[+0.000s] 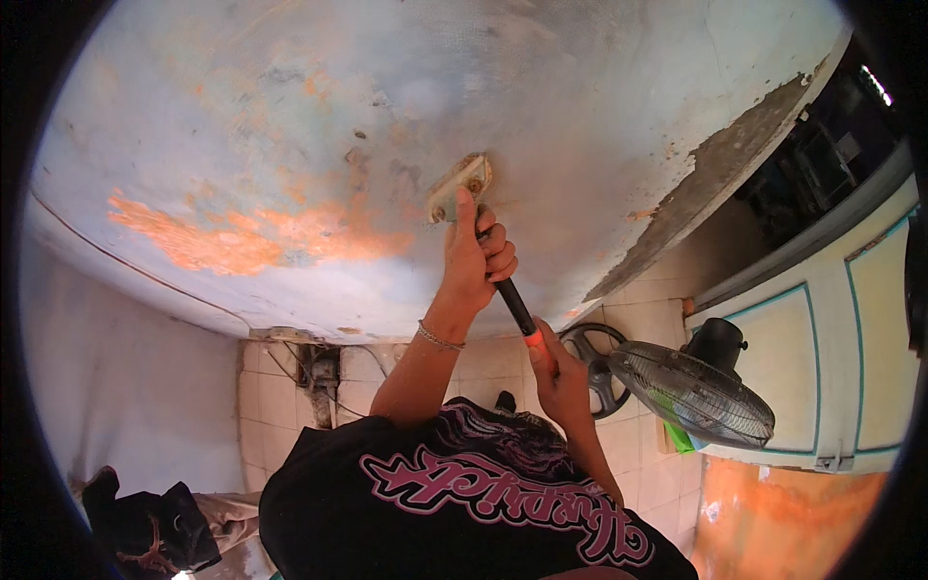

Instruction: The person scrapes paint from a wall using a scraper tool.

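Both my hands hold a long-handled scraper against the painted wall (pixel 551 239). My left hand (pixel 475 254) grips the black shaft (pixel 513 301) close to the head, its thumb laid along the pale, dirty tool head (pixel 464 185). That head bears bolts or knobs and meets the wall; its working edge cannot be made out. Lower down, my right hand (pixel 562 380) is wrapped around the orange part of the handle (pixel 538 341). Left of the head, the wall has a worn patch of orange paint (pixel 246 235).
A pedestal fan (pixel 692 391) with a round base (pixel 598 370) is close by my right arm. Behind it is a cream door with teal trim (pixel 776 355). A wall box with wires (pixel 317 370) is at lower left. Dark cloth (pixel 152 522) hangs at far left. Bare plaster (pixel 710 167) edges the wall's right side.
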Demonstrator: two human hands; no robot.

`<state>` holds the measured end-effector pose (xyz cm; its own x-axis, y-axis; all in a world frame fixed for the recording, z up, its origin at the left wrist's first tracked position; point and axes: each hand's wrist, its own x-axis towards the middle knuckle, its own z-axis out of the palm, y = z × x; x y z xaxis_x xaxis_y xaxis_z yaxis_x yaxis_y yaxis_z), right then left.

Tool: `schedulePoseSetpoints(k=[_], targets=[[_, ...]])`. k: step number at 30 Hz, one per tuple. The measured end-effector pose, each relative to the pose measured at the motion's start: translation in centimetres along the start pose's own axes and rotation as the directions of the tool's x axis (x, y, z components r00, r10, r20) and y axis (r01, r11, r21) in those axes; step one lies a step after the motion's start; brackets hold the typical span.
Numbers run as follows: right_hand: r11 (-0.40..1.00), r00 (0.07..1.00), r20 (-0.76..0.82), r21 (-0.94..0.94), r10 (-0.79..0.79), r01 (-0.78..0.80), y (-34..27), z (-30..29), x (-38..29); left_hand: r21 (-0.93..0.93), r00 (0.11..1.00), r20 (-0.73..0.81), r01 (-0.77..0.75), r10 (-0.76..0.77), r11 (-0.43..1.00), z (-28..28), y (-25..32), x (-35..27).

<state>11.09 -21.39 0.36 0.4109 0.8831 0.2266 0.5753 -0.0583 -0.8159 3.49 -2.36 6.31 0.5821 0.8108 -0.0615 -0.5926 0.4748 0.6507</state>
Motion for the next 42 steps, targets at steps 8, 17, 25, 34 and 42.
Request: schedulePoseSetpoints(k=[8,17,25,34,42], targets=[[0.985,0.999,0.041,0.165,0.035,-0.042,1.1,0.5,-2.8,-0.005,0.997,0.039,0.069,-0.069,0.998,0.6,0.5,-0.3],[0.972,0.985,-0.069,0.183,0.16,-0.145,-1.4,1.9,-3.9,0.026,0.997,0.06,0.037,-0.038,0.999,0.1,0.8,-0.8],[0.985,0.994,-0.04,0.144,0.098,-0.091,-0.5,1.2,-3.6,-0.005,0.995,0.002,0.097,-0.097,0.995,1.4,0.1,-0.5],[0.964,0.992,0.015,0.237,0.122,-0.122,1.2,0.5,-4.0,0.022,0.998,0.038,0.05,-0.051,0.998,0.2,-0.9,-1.4],[0.86,0.981,0.059,0.473,0.184,-0.19,1.8,2.2,-4.5,0.195,0.987,0.163,-0.027,-0.005,0.98,1.6,-1.9,-1.7]])
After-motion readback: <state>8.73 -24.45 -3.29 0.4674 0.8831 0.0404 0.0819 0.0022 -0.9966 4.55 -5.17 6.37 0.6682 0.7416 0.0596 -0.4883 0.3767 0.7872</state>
